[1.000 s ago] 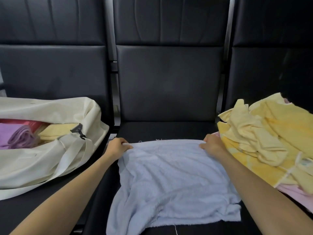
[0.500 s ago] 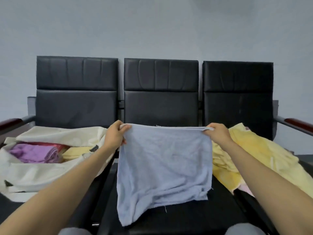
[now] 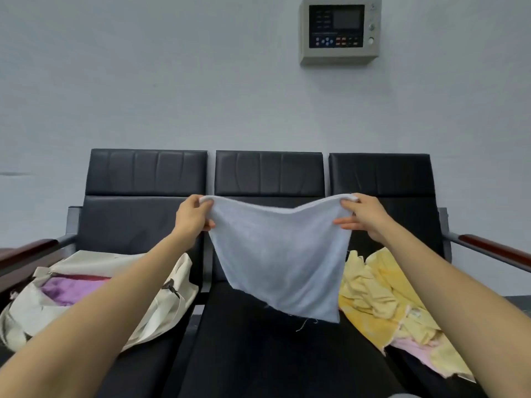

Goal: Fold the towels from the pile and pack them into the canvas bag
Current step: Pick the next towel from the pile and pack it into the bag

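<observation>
A pale blue towel (image 3: 278,254) hangs in the air above the middle seat, its top edge sagging between my hands. My left hand (image 3: 191,216) pinches its top left corner and my right hand (image 3: 362,216) pinches its top right corner. The cream canvas bag (image 3: 161,308) lies open on the left seat with a purple towel (image 3: 66,291) and a red one inside. The pile of yellow towels (image 3: 385,300), with some pink beneath, covers the right seat.
Three joined black seats (image 3: 258,349) stand against a grey wall, with wooden armrests (image 3: 497,251) at both ends. A grey control box (image 3: 340,31) hangs on the wall above.
Both hands lifted the blue towel from flat on the middle seat up into the air. The view tilted upward, and the towel's lower edge has left the seat.
</observation>
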`<action>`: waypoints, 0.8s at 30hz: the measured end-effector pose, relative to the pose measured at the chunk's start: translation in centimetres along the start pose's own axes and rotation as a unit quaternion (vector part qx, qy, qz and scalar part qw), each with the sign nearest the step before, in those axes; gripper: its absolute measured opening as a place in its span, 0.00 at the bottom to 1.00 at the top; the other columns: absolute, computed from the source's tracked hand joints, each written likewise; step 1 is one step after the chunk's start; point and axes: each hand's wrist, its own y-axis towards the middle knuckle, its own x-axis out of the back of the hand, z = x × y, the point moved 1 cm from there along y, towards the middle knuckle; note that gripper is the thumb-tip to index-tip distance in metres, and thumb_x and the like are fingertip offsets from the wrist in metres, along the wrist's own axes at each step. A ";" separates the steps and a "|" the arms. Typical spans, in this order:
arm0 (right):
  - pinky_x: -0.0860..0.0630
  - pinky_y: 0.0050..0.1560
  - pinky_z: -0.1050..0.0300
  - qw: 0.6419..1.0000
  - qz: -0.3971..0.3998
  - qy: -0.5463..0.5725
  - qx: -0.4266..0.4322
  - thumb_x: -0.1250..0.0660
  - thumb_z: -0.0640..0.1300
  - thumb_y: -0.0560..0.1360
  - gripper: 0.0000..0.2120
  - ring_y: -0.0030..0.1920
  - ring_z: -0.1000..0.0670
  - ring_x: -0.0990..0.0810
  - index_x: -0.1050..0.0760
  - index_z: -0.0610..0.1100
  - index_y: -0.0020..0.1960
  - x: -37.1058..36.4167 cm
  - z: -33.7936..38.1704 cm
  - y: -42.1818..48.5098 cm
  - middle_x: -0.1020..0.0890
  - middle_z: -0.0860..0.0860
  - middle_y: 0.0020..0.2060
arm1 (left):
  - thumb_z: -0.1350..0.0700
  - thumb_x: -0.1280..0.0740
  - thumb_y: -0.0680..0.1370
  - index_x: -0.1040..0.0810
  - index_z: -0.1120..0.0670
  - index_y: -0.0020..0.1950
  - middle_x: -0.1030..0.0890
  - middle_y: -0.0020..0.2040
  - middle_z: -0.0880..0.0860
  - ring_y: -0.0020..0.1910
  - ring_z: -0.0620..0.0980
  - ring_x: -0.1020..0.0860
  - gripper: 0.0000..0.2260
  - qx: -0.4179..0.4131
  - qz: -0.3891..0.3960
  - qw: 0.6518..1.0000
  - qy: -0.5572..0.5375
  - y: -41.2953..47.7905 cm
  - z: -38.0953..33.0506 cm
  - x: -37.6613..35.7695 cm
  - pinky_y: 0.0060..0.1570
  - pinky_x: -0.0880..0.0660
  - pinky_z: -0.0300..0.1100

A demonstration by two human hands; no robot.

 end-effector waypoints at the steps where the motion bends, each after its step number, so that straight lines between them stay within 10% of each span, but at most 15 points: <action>1: 0.19 0.33 0.59 0.999 -0.015 0.019 0.022 0.38 0.45 0.81 0.15 0.38 0.46 0.14 0.29 0.43 0.66 -0.1 0.0 -0.1 0.23 0.44 0.61 | 0.55 0.39 0.81 0.26 0.58 0.53 0.25 0.40 0.53 0.24 0.45 0.28 0.07 -0.022 -0.017 0.999 -0.025 -0.3 -0.1 0.3 0.29 0.26 0.39; 6: 0.19 0.31 0.60 0.990 -0.078 0.077 0.092 0.42 0.48 0.83 0.13 0.34 0.48 0.15 0.30 0.47 0.65 -1.2 1.1 -0.1 0.25 0.47 0.61 | 0.52 0.41 0.82 0.27 0.54 0.51 0.30 0.30 0.52 0.21 0.44 0.34 0.07 -0.079 -0.016 0.995 -0.054 -0.6 -1.4 1.1 0.24 0.35 0.38; 11: 0.21 0.26 0.61 0.987 -0.139 -0.010 0.082 0.44 0.47 0.83 0.11 0.26 0.50 0.19 0.28 0.42 0.60 -1.3 0.5 0.5 0.21 0.42 0.51 | 0.54 0.39 0.82 0.25 0.57 0.49 0.32 0.29 0.51 0.19 0.44 0.36 0.07 0.032 0.129 0.987 -0.086 0.5 -0.1 1.9 0.19 0.38 0.34; 15: 0.20 0.29 0.58 0.996 -0.037 -0.045 -0.063 0.44 0.41 0.82 0.15 0.36 0.45 0.18 0.32 0.39 0.68 -2.0 -2.7 1.7 0.21 0.40 0.55 | 0.56 0.40 0.82 0.29 0.58 0.46 0.23 0.41 0.55 0.36 0.56 0.17 0.07 0.080 0.117 0.988 0.055 1.2 3.4 1.4 0.34 0.19 0.43; 19: 0.24 0.52 0.58 0.999 -0.013 0.041 -0.027 0.44 0.39 0.82 0.16 0.53 0.47 0.22 0.31 0.38 0.69 -2.5 -5.0 2.6 0.23 0.43 0.60 | 0.54 0.38 0.81 0.29 0.56 0.47 0.25 0.47 0.53 0.49 0.51 0.24 0.06 0.035 0.045 0.998 -0.033 1.9 5.5 0.0 0.55 0.25 0.50; 24: 0.27 0.56 0.56 0.998 0.014 0.052 -0.027 0.43 0.41 0.83 0.16 0.59 0.46 0.24 0.34 0.40 0.70 -2.1 -6.2 2.4 0.25 0.45 0.58 | 0.56 0.39 0.82 0.27 0.54 0.46 0.23 0.44 0.52 0.48 0.51 0.25 0.06 0.021 0.047 0.998 -0.043 0.7 6.9 -0.4 0.53 0.26 0.49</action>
